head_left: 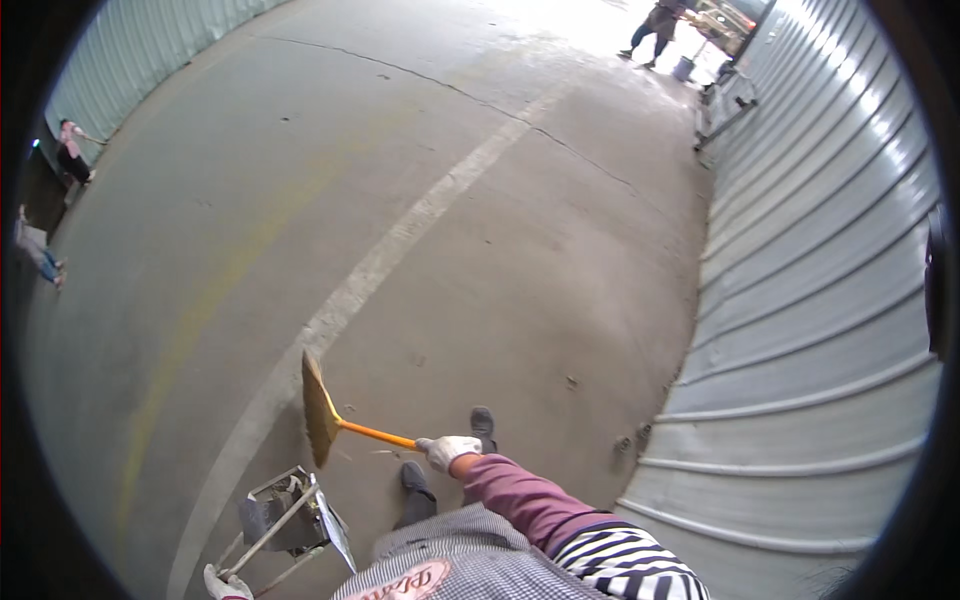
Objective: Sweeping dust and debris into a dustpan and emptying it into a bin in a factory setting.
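My right hand, in a white work glove, is wrapped round the orange handle of a broom. The broom's tan bristle head rests on or just over the concrete floor, beside the broad white line. At the lower left, my gloved left hand grips the frame-like handle of a dustpan. Dark scraps seem to lie in the pan, though I cannot make out what they are. The pan is to the near left of the broom head, apart from it.
A corrugated metal wall runs along the right, with small bits of debris at its foot. Far ahead, a person stands near a bucket. Two more people are at the far left. Faded lines cross the concrete floor.
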`<state>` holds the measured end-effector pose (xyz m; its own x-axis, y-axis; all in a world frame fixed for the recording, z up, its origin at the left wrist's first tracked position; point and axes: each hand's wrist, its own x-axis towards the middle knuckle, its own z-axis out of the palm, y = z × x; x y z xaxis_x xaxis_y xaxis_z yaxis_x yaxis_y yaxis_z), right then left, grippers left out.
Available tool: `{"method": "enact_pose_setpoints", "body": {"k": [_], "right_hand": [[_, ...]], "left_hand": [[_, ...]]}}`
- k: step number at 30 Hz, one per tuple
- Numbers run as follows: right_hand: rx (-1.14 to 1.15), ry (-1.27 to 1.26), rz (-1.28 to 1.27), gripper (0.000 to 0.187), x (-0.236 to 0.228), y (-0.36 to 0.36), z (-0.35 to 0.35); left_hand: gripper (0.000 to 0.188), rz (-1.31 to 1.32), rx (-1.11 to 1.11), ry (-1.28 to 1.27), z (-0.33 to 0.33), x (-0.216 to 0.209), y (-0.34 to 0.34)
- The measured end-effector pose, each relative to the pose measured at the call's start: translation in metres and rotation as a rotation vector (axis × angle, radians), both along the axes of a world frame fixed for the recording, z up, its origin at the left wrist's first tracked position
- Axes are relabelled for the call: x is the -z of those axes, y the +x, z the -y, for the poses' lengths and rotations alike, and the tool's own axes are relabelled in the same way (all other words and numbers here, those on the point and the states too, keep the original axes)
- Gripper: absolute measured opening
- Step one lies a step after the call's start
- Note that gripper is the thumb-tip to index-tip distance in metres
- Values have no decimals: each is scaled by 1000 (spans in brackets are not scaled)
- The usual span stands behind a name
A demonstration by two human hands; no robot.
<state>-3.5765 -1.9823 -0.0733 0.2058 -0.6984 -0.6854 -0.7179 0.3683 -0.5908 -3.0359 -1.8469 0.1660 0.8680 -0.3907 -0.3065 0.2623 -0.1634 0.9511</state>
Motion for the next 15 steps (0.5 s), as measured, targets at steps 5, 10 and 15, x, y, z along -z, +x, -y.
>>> {"method": "enact_pose_setpoints", "body": {"k": [5,10,15], "right_hand": [[-13,-108,-138,49,99,25,60],[222,171,-234,54,145,-157,7],[343,338,-400,46,113,-294,-79]], "left_hand": [[17,14,-93,97,24,25,-1],[14,115,-124,85,19,50,-36],[29,144,-174,80,29,58,30]]}}
